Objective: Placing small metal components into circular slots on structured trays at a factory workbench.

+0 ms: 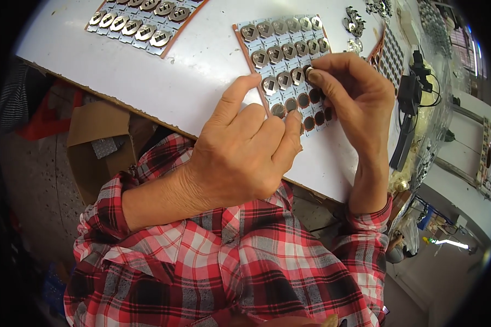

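A panel of small circuit boards [263,69] lies on the white table in front of me. Its far rows carry shiny round metal clips [275,53] with square cutouts; the nearer rows show flat round discs [303,100], some grey, others dark. My right hand [360,92] pinches a small round metal clip [309,71] between thumb and index finger, at the right end of the third row. Over the panel's near left corner rests my left hand [245,139], index finger stretched along the edge. Its other fingers bend apart, one fingertip touching near a grey disc; its palm side is hidden.
Another panel with clips [131,26] lies at the far left. Loose metal clips [354,22] are piled at the far right, beside a further panel [390,54]. A black power strip [406,120] runs along the right. An open cardboard box [95,131] stands below the table's left edge.
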`<state>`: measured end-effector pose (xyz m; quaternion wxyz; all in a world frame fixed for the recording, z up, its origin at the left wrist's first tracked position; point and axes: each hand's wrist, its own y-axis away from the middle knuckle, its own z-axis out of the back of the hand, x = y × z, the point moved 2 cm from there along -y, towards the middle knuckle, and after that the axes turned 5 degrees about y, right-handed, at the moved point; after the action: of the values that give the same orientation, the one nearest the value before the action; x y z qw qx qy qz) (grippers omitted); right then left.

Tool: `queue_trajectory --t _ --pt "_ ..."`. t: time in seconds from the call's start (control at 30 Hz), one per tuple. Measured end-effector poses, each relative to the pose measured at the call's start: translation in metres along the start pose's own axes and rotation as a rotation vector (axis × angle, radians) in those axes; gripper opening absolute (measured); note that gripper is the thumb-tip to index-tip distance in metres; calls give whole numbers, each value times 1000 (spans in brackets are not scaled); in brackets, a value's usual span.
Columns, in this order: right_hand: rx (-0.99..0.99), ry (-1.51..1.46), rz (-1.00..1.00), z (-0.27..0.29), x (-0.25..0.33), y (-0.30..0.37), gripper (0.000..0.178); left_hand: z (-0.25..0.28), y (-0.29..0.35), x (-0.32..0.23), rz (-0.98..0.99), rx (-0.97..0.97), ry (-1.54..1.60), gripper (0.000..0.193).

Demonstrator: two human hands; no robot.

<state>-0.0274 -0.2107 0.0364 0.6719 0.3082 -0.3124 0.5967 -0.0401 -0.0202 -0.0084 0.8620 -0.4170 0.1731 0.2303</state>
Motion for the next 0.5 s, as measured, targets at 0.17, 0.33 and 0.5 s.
queue_trajectory --t 0.17,0.33,0.5 --pt "-19 42 131 -1 -10 2 11 1 -3 -2 0 0 -1 39" --pt "34 49 102 5 -7 0 14 -1 -3 -2 -7 -3 1 38" --pt "-189 -60 -19 54 -19 3 17 -1 1 4 -33 -70 -16 33"
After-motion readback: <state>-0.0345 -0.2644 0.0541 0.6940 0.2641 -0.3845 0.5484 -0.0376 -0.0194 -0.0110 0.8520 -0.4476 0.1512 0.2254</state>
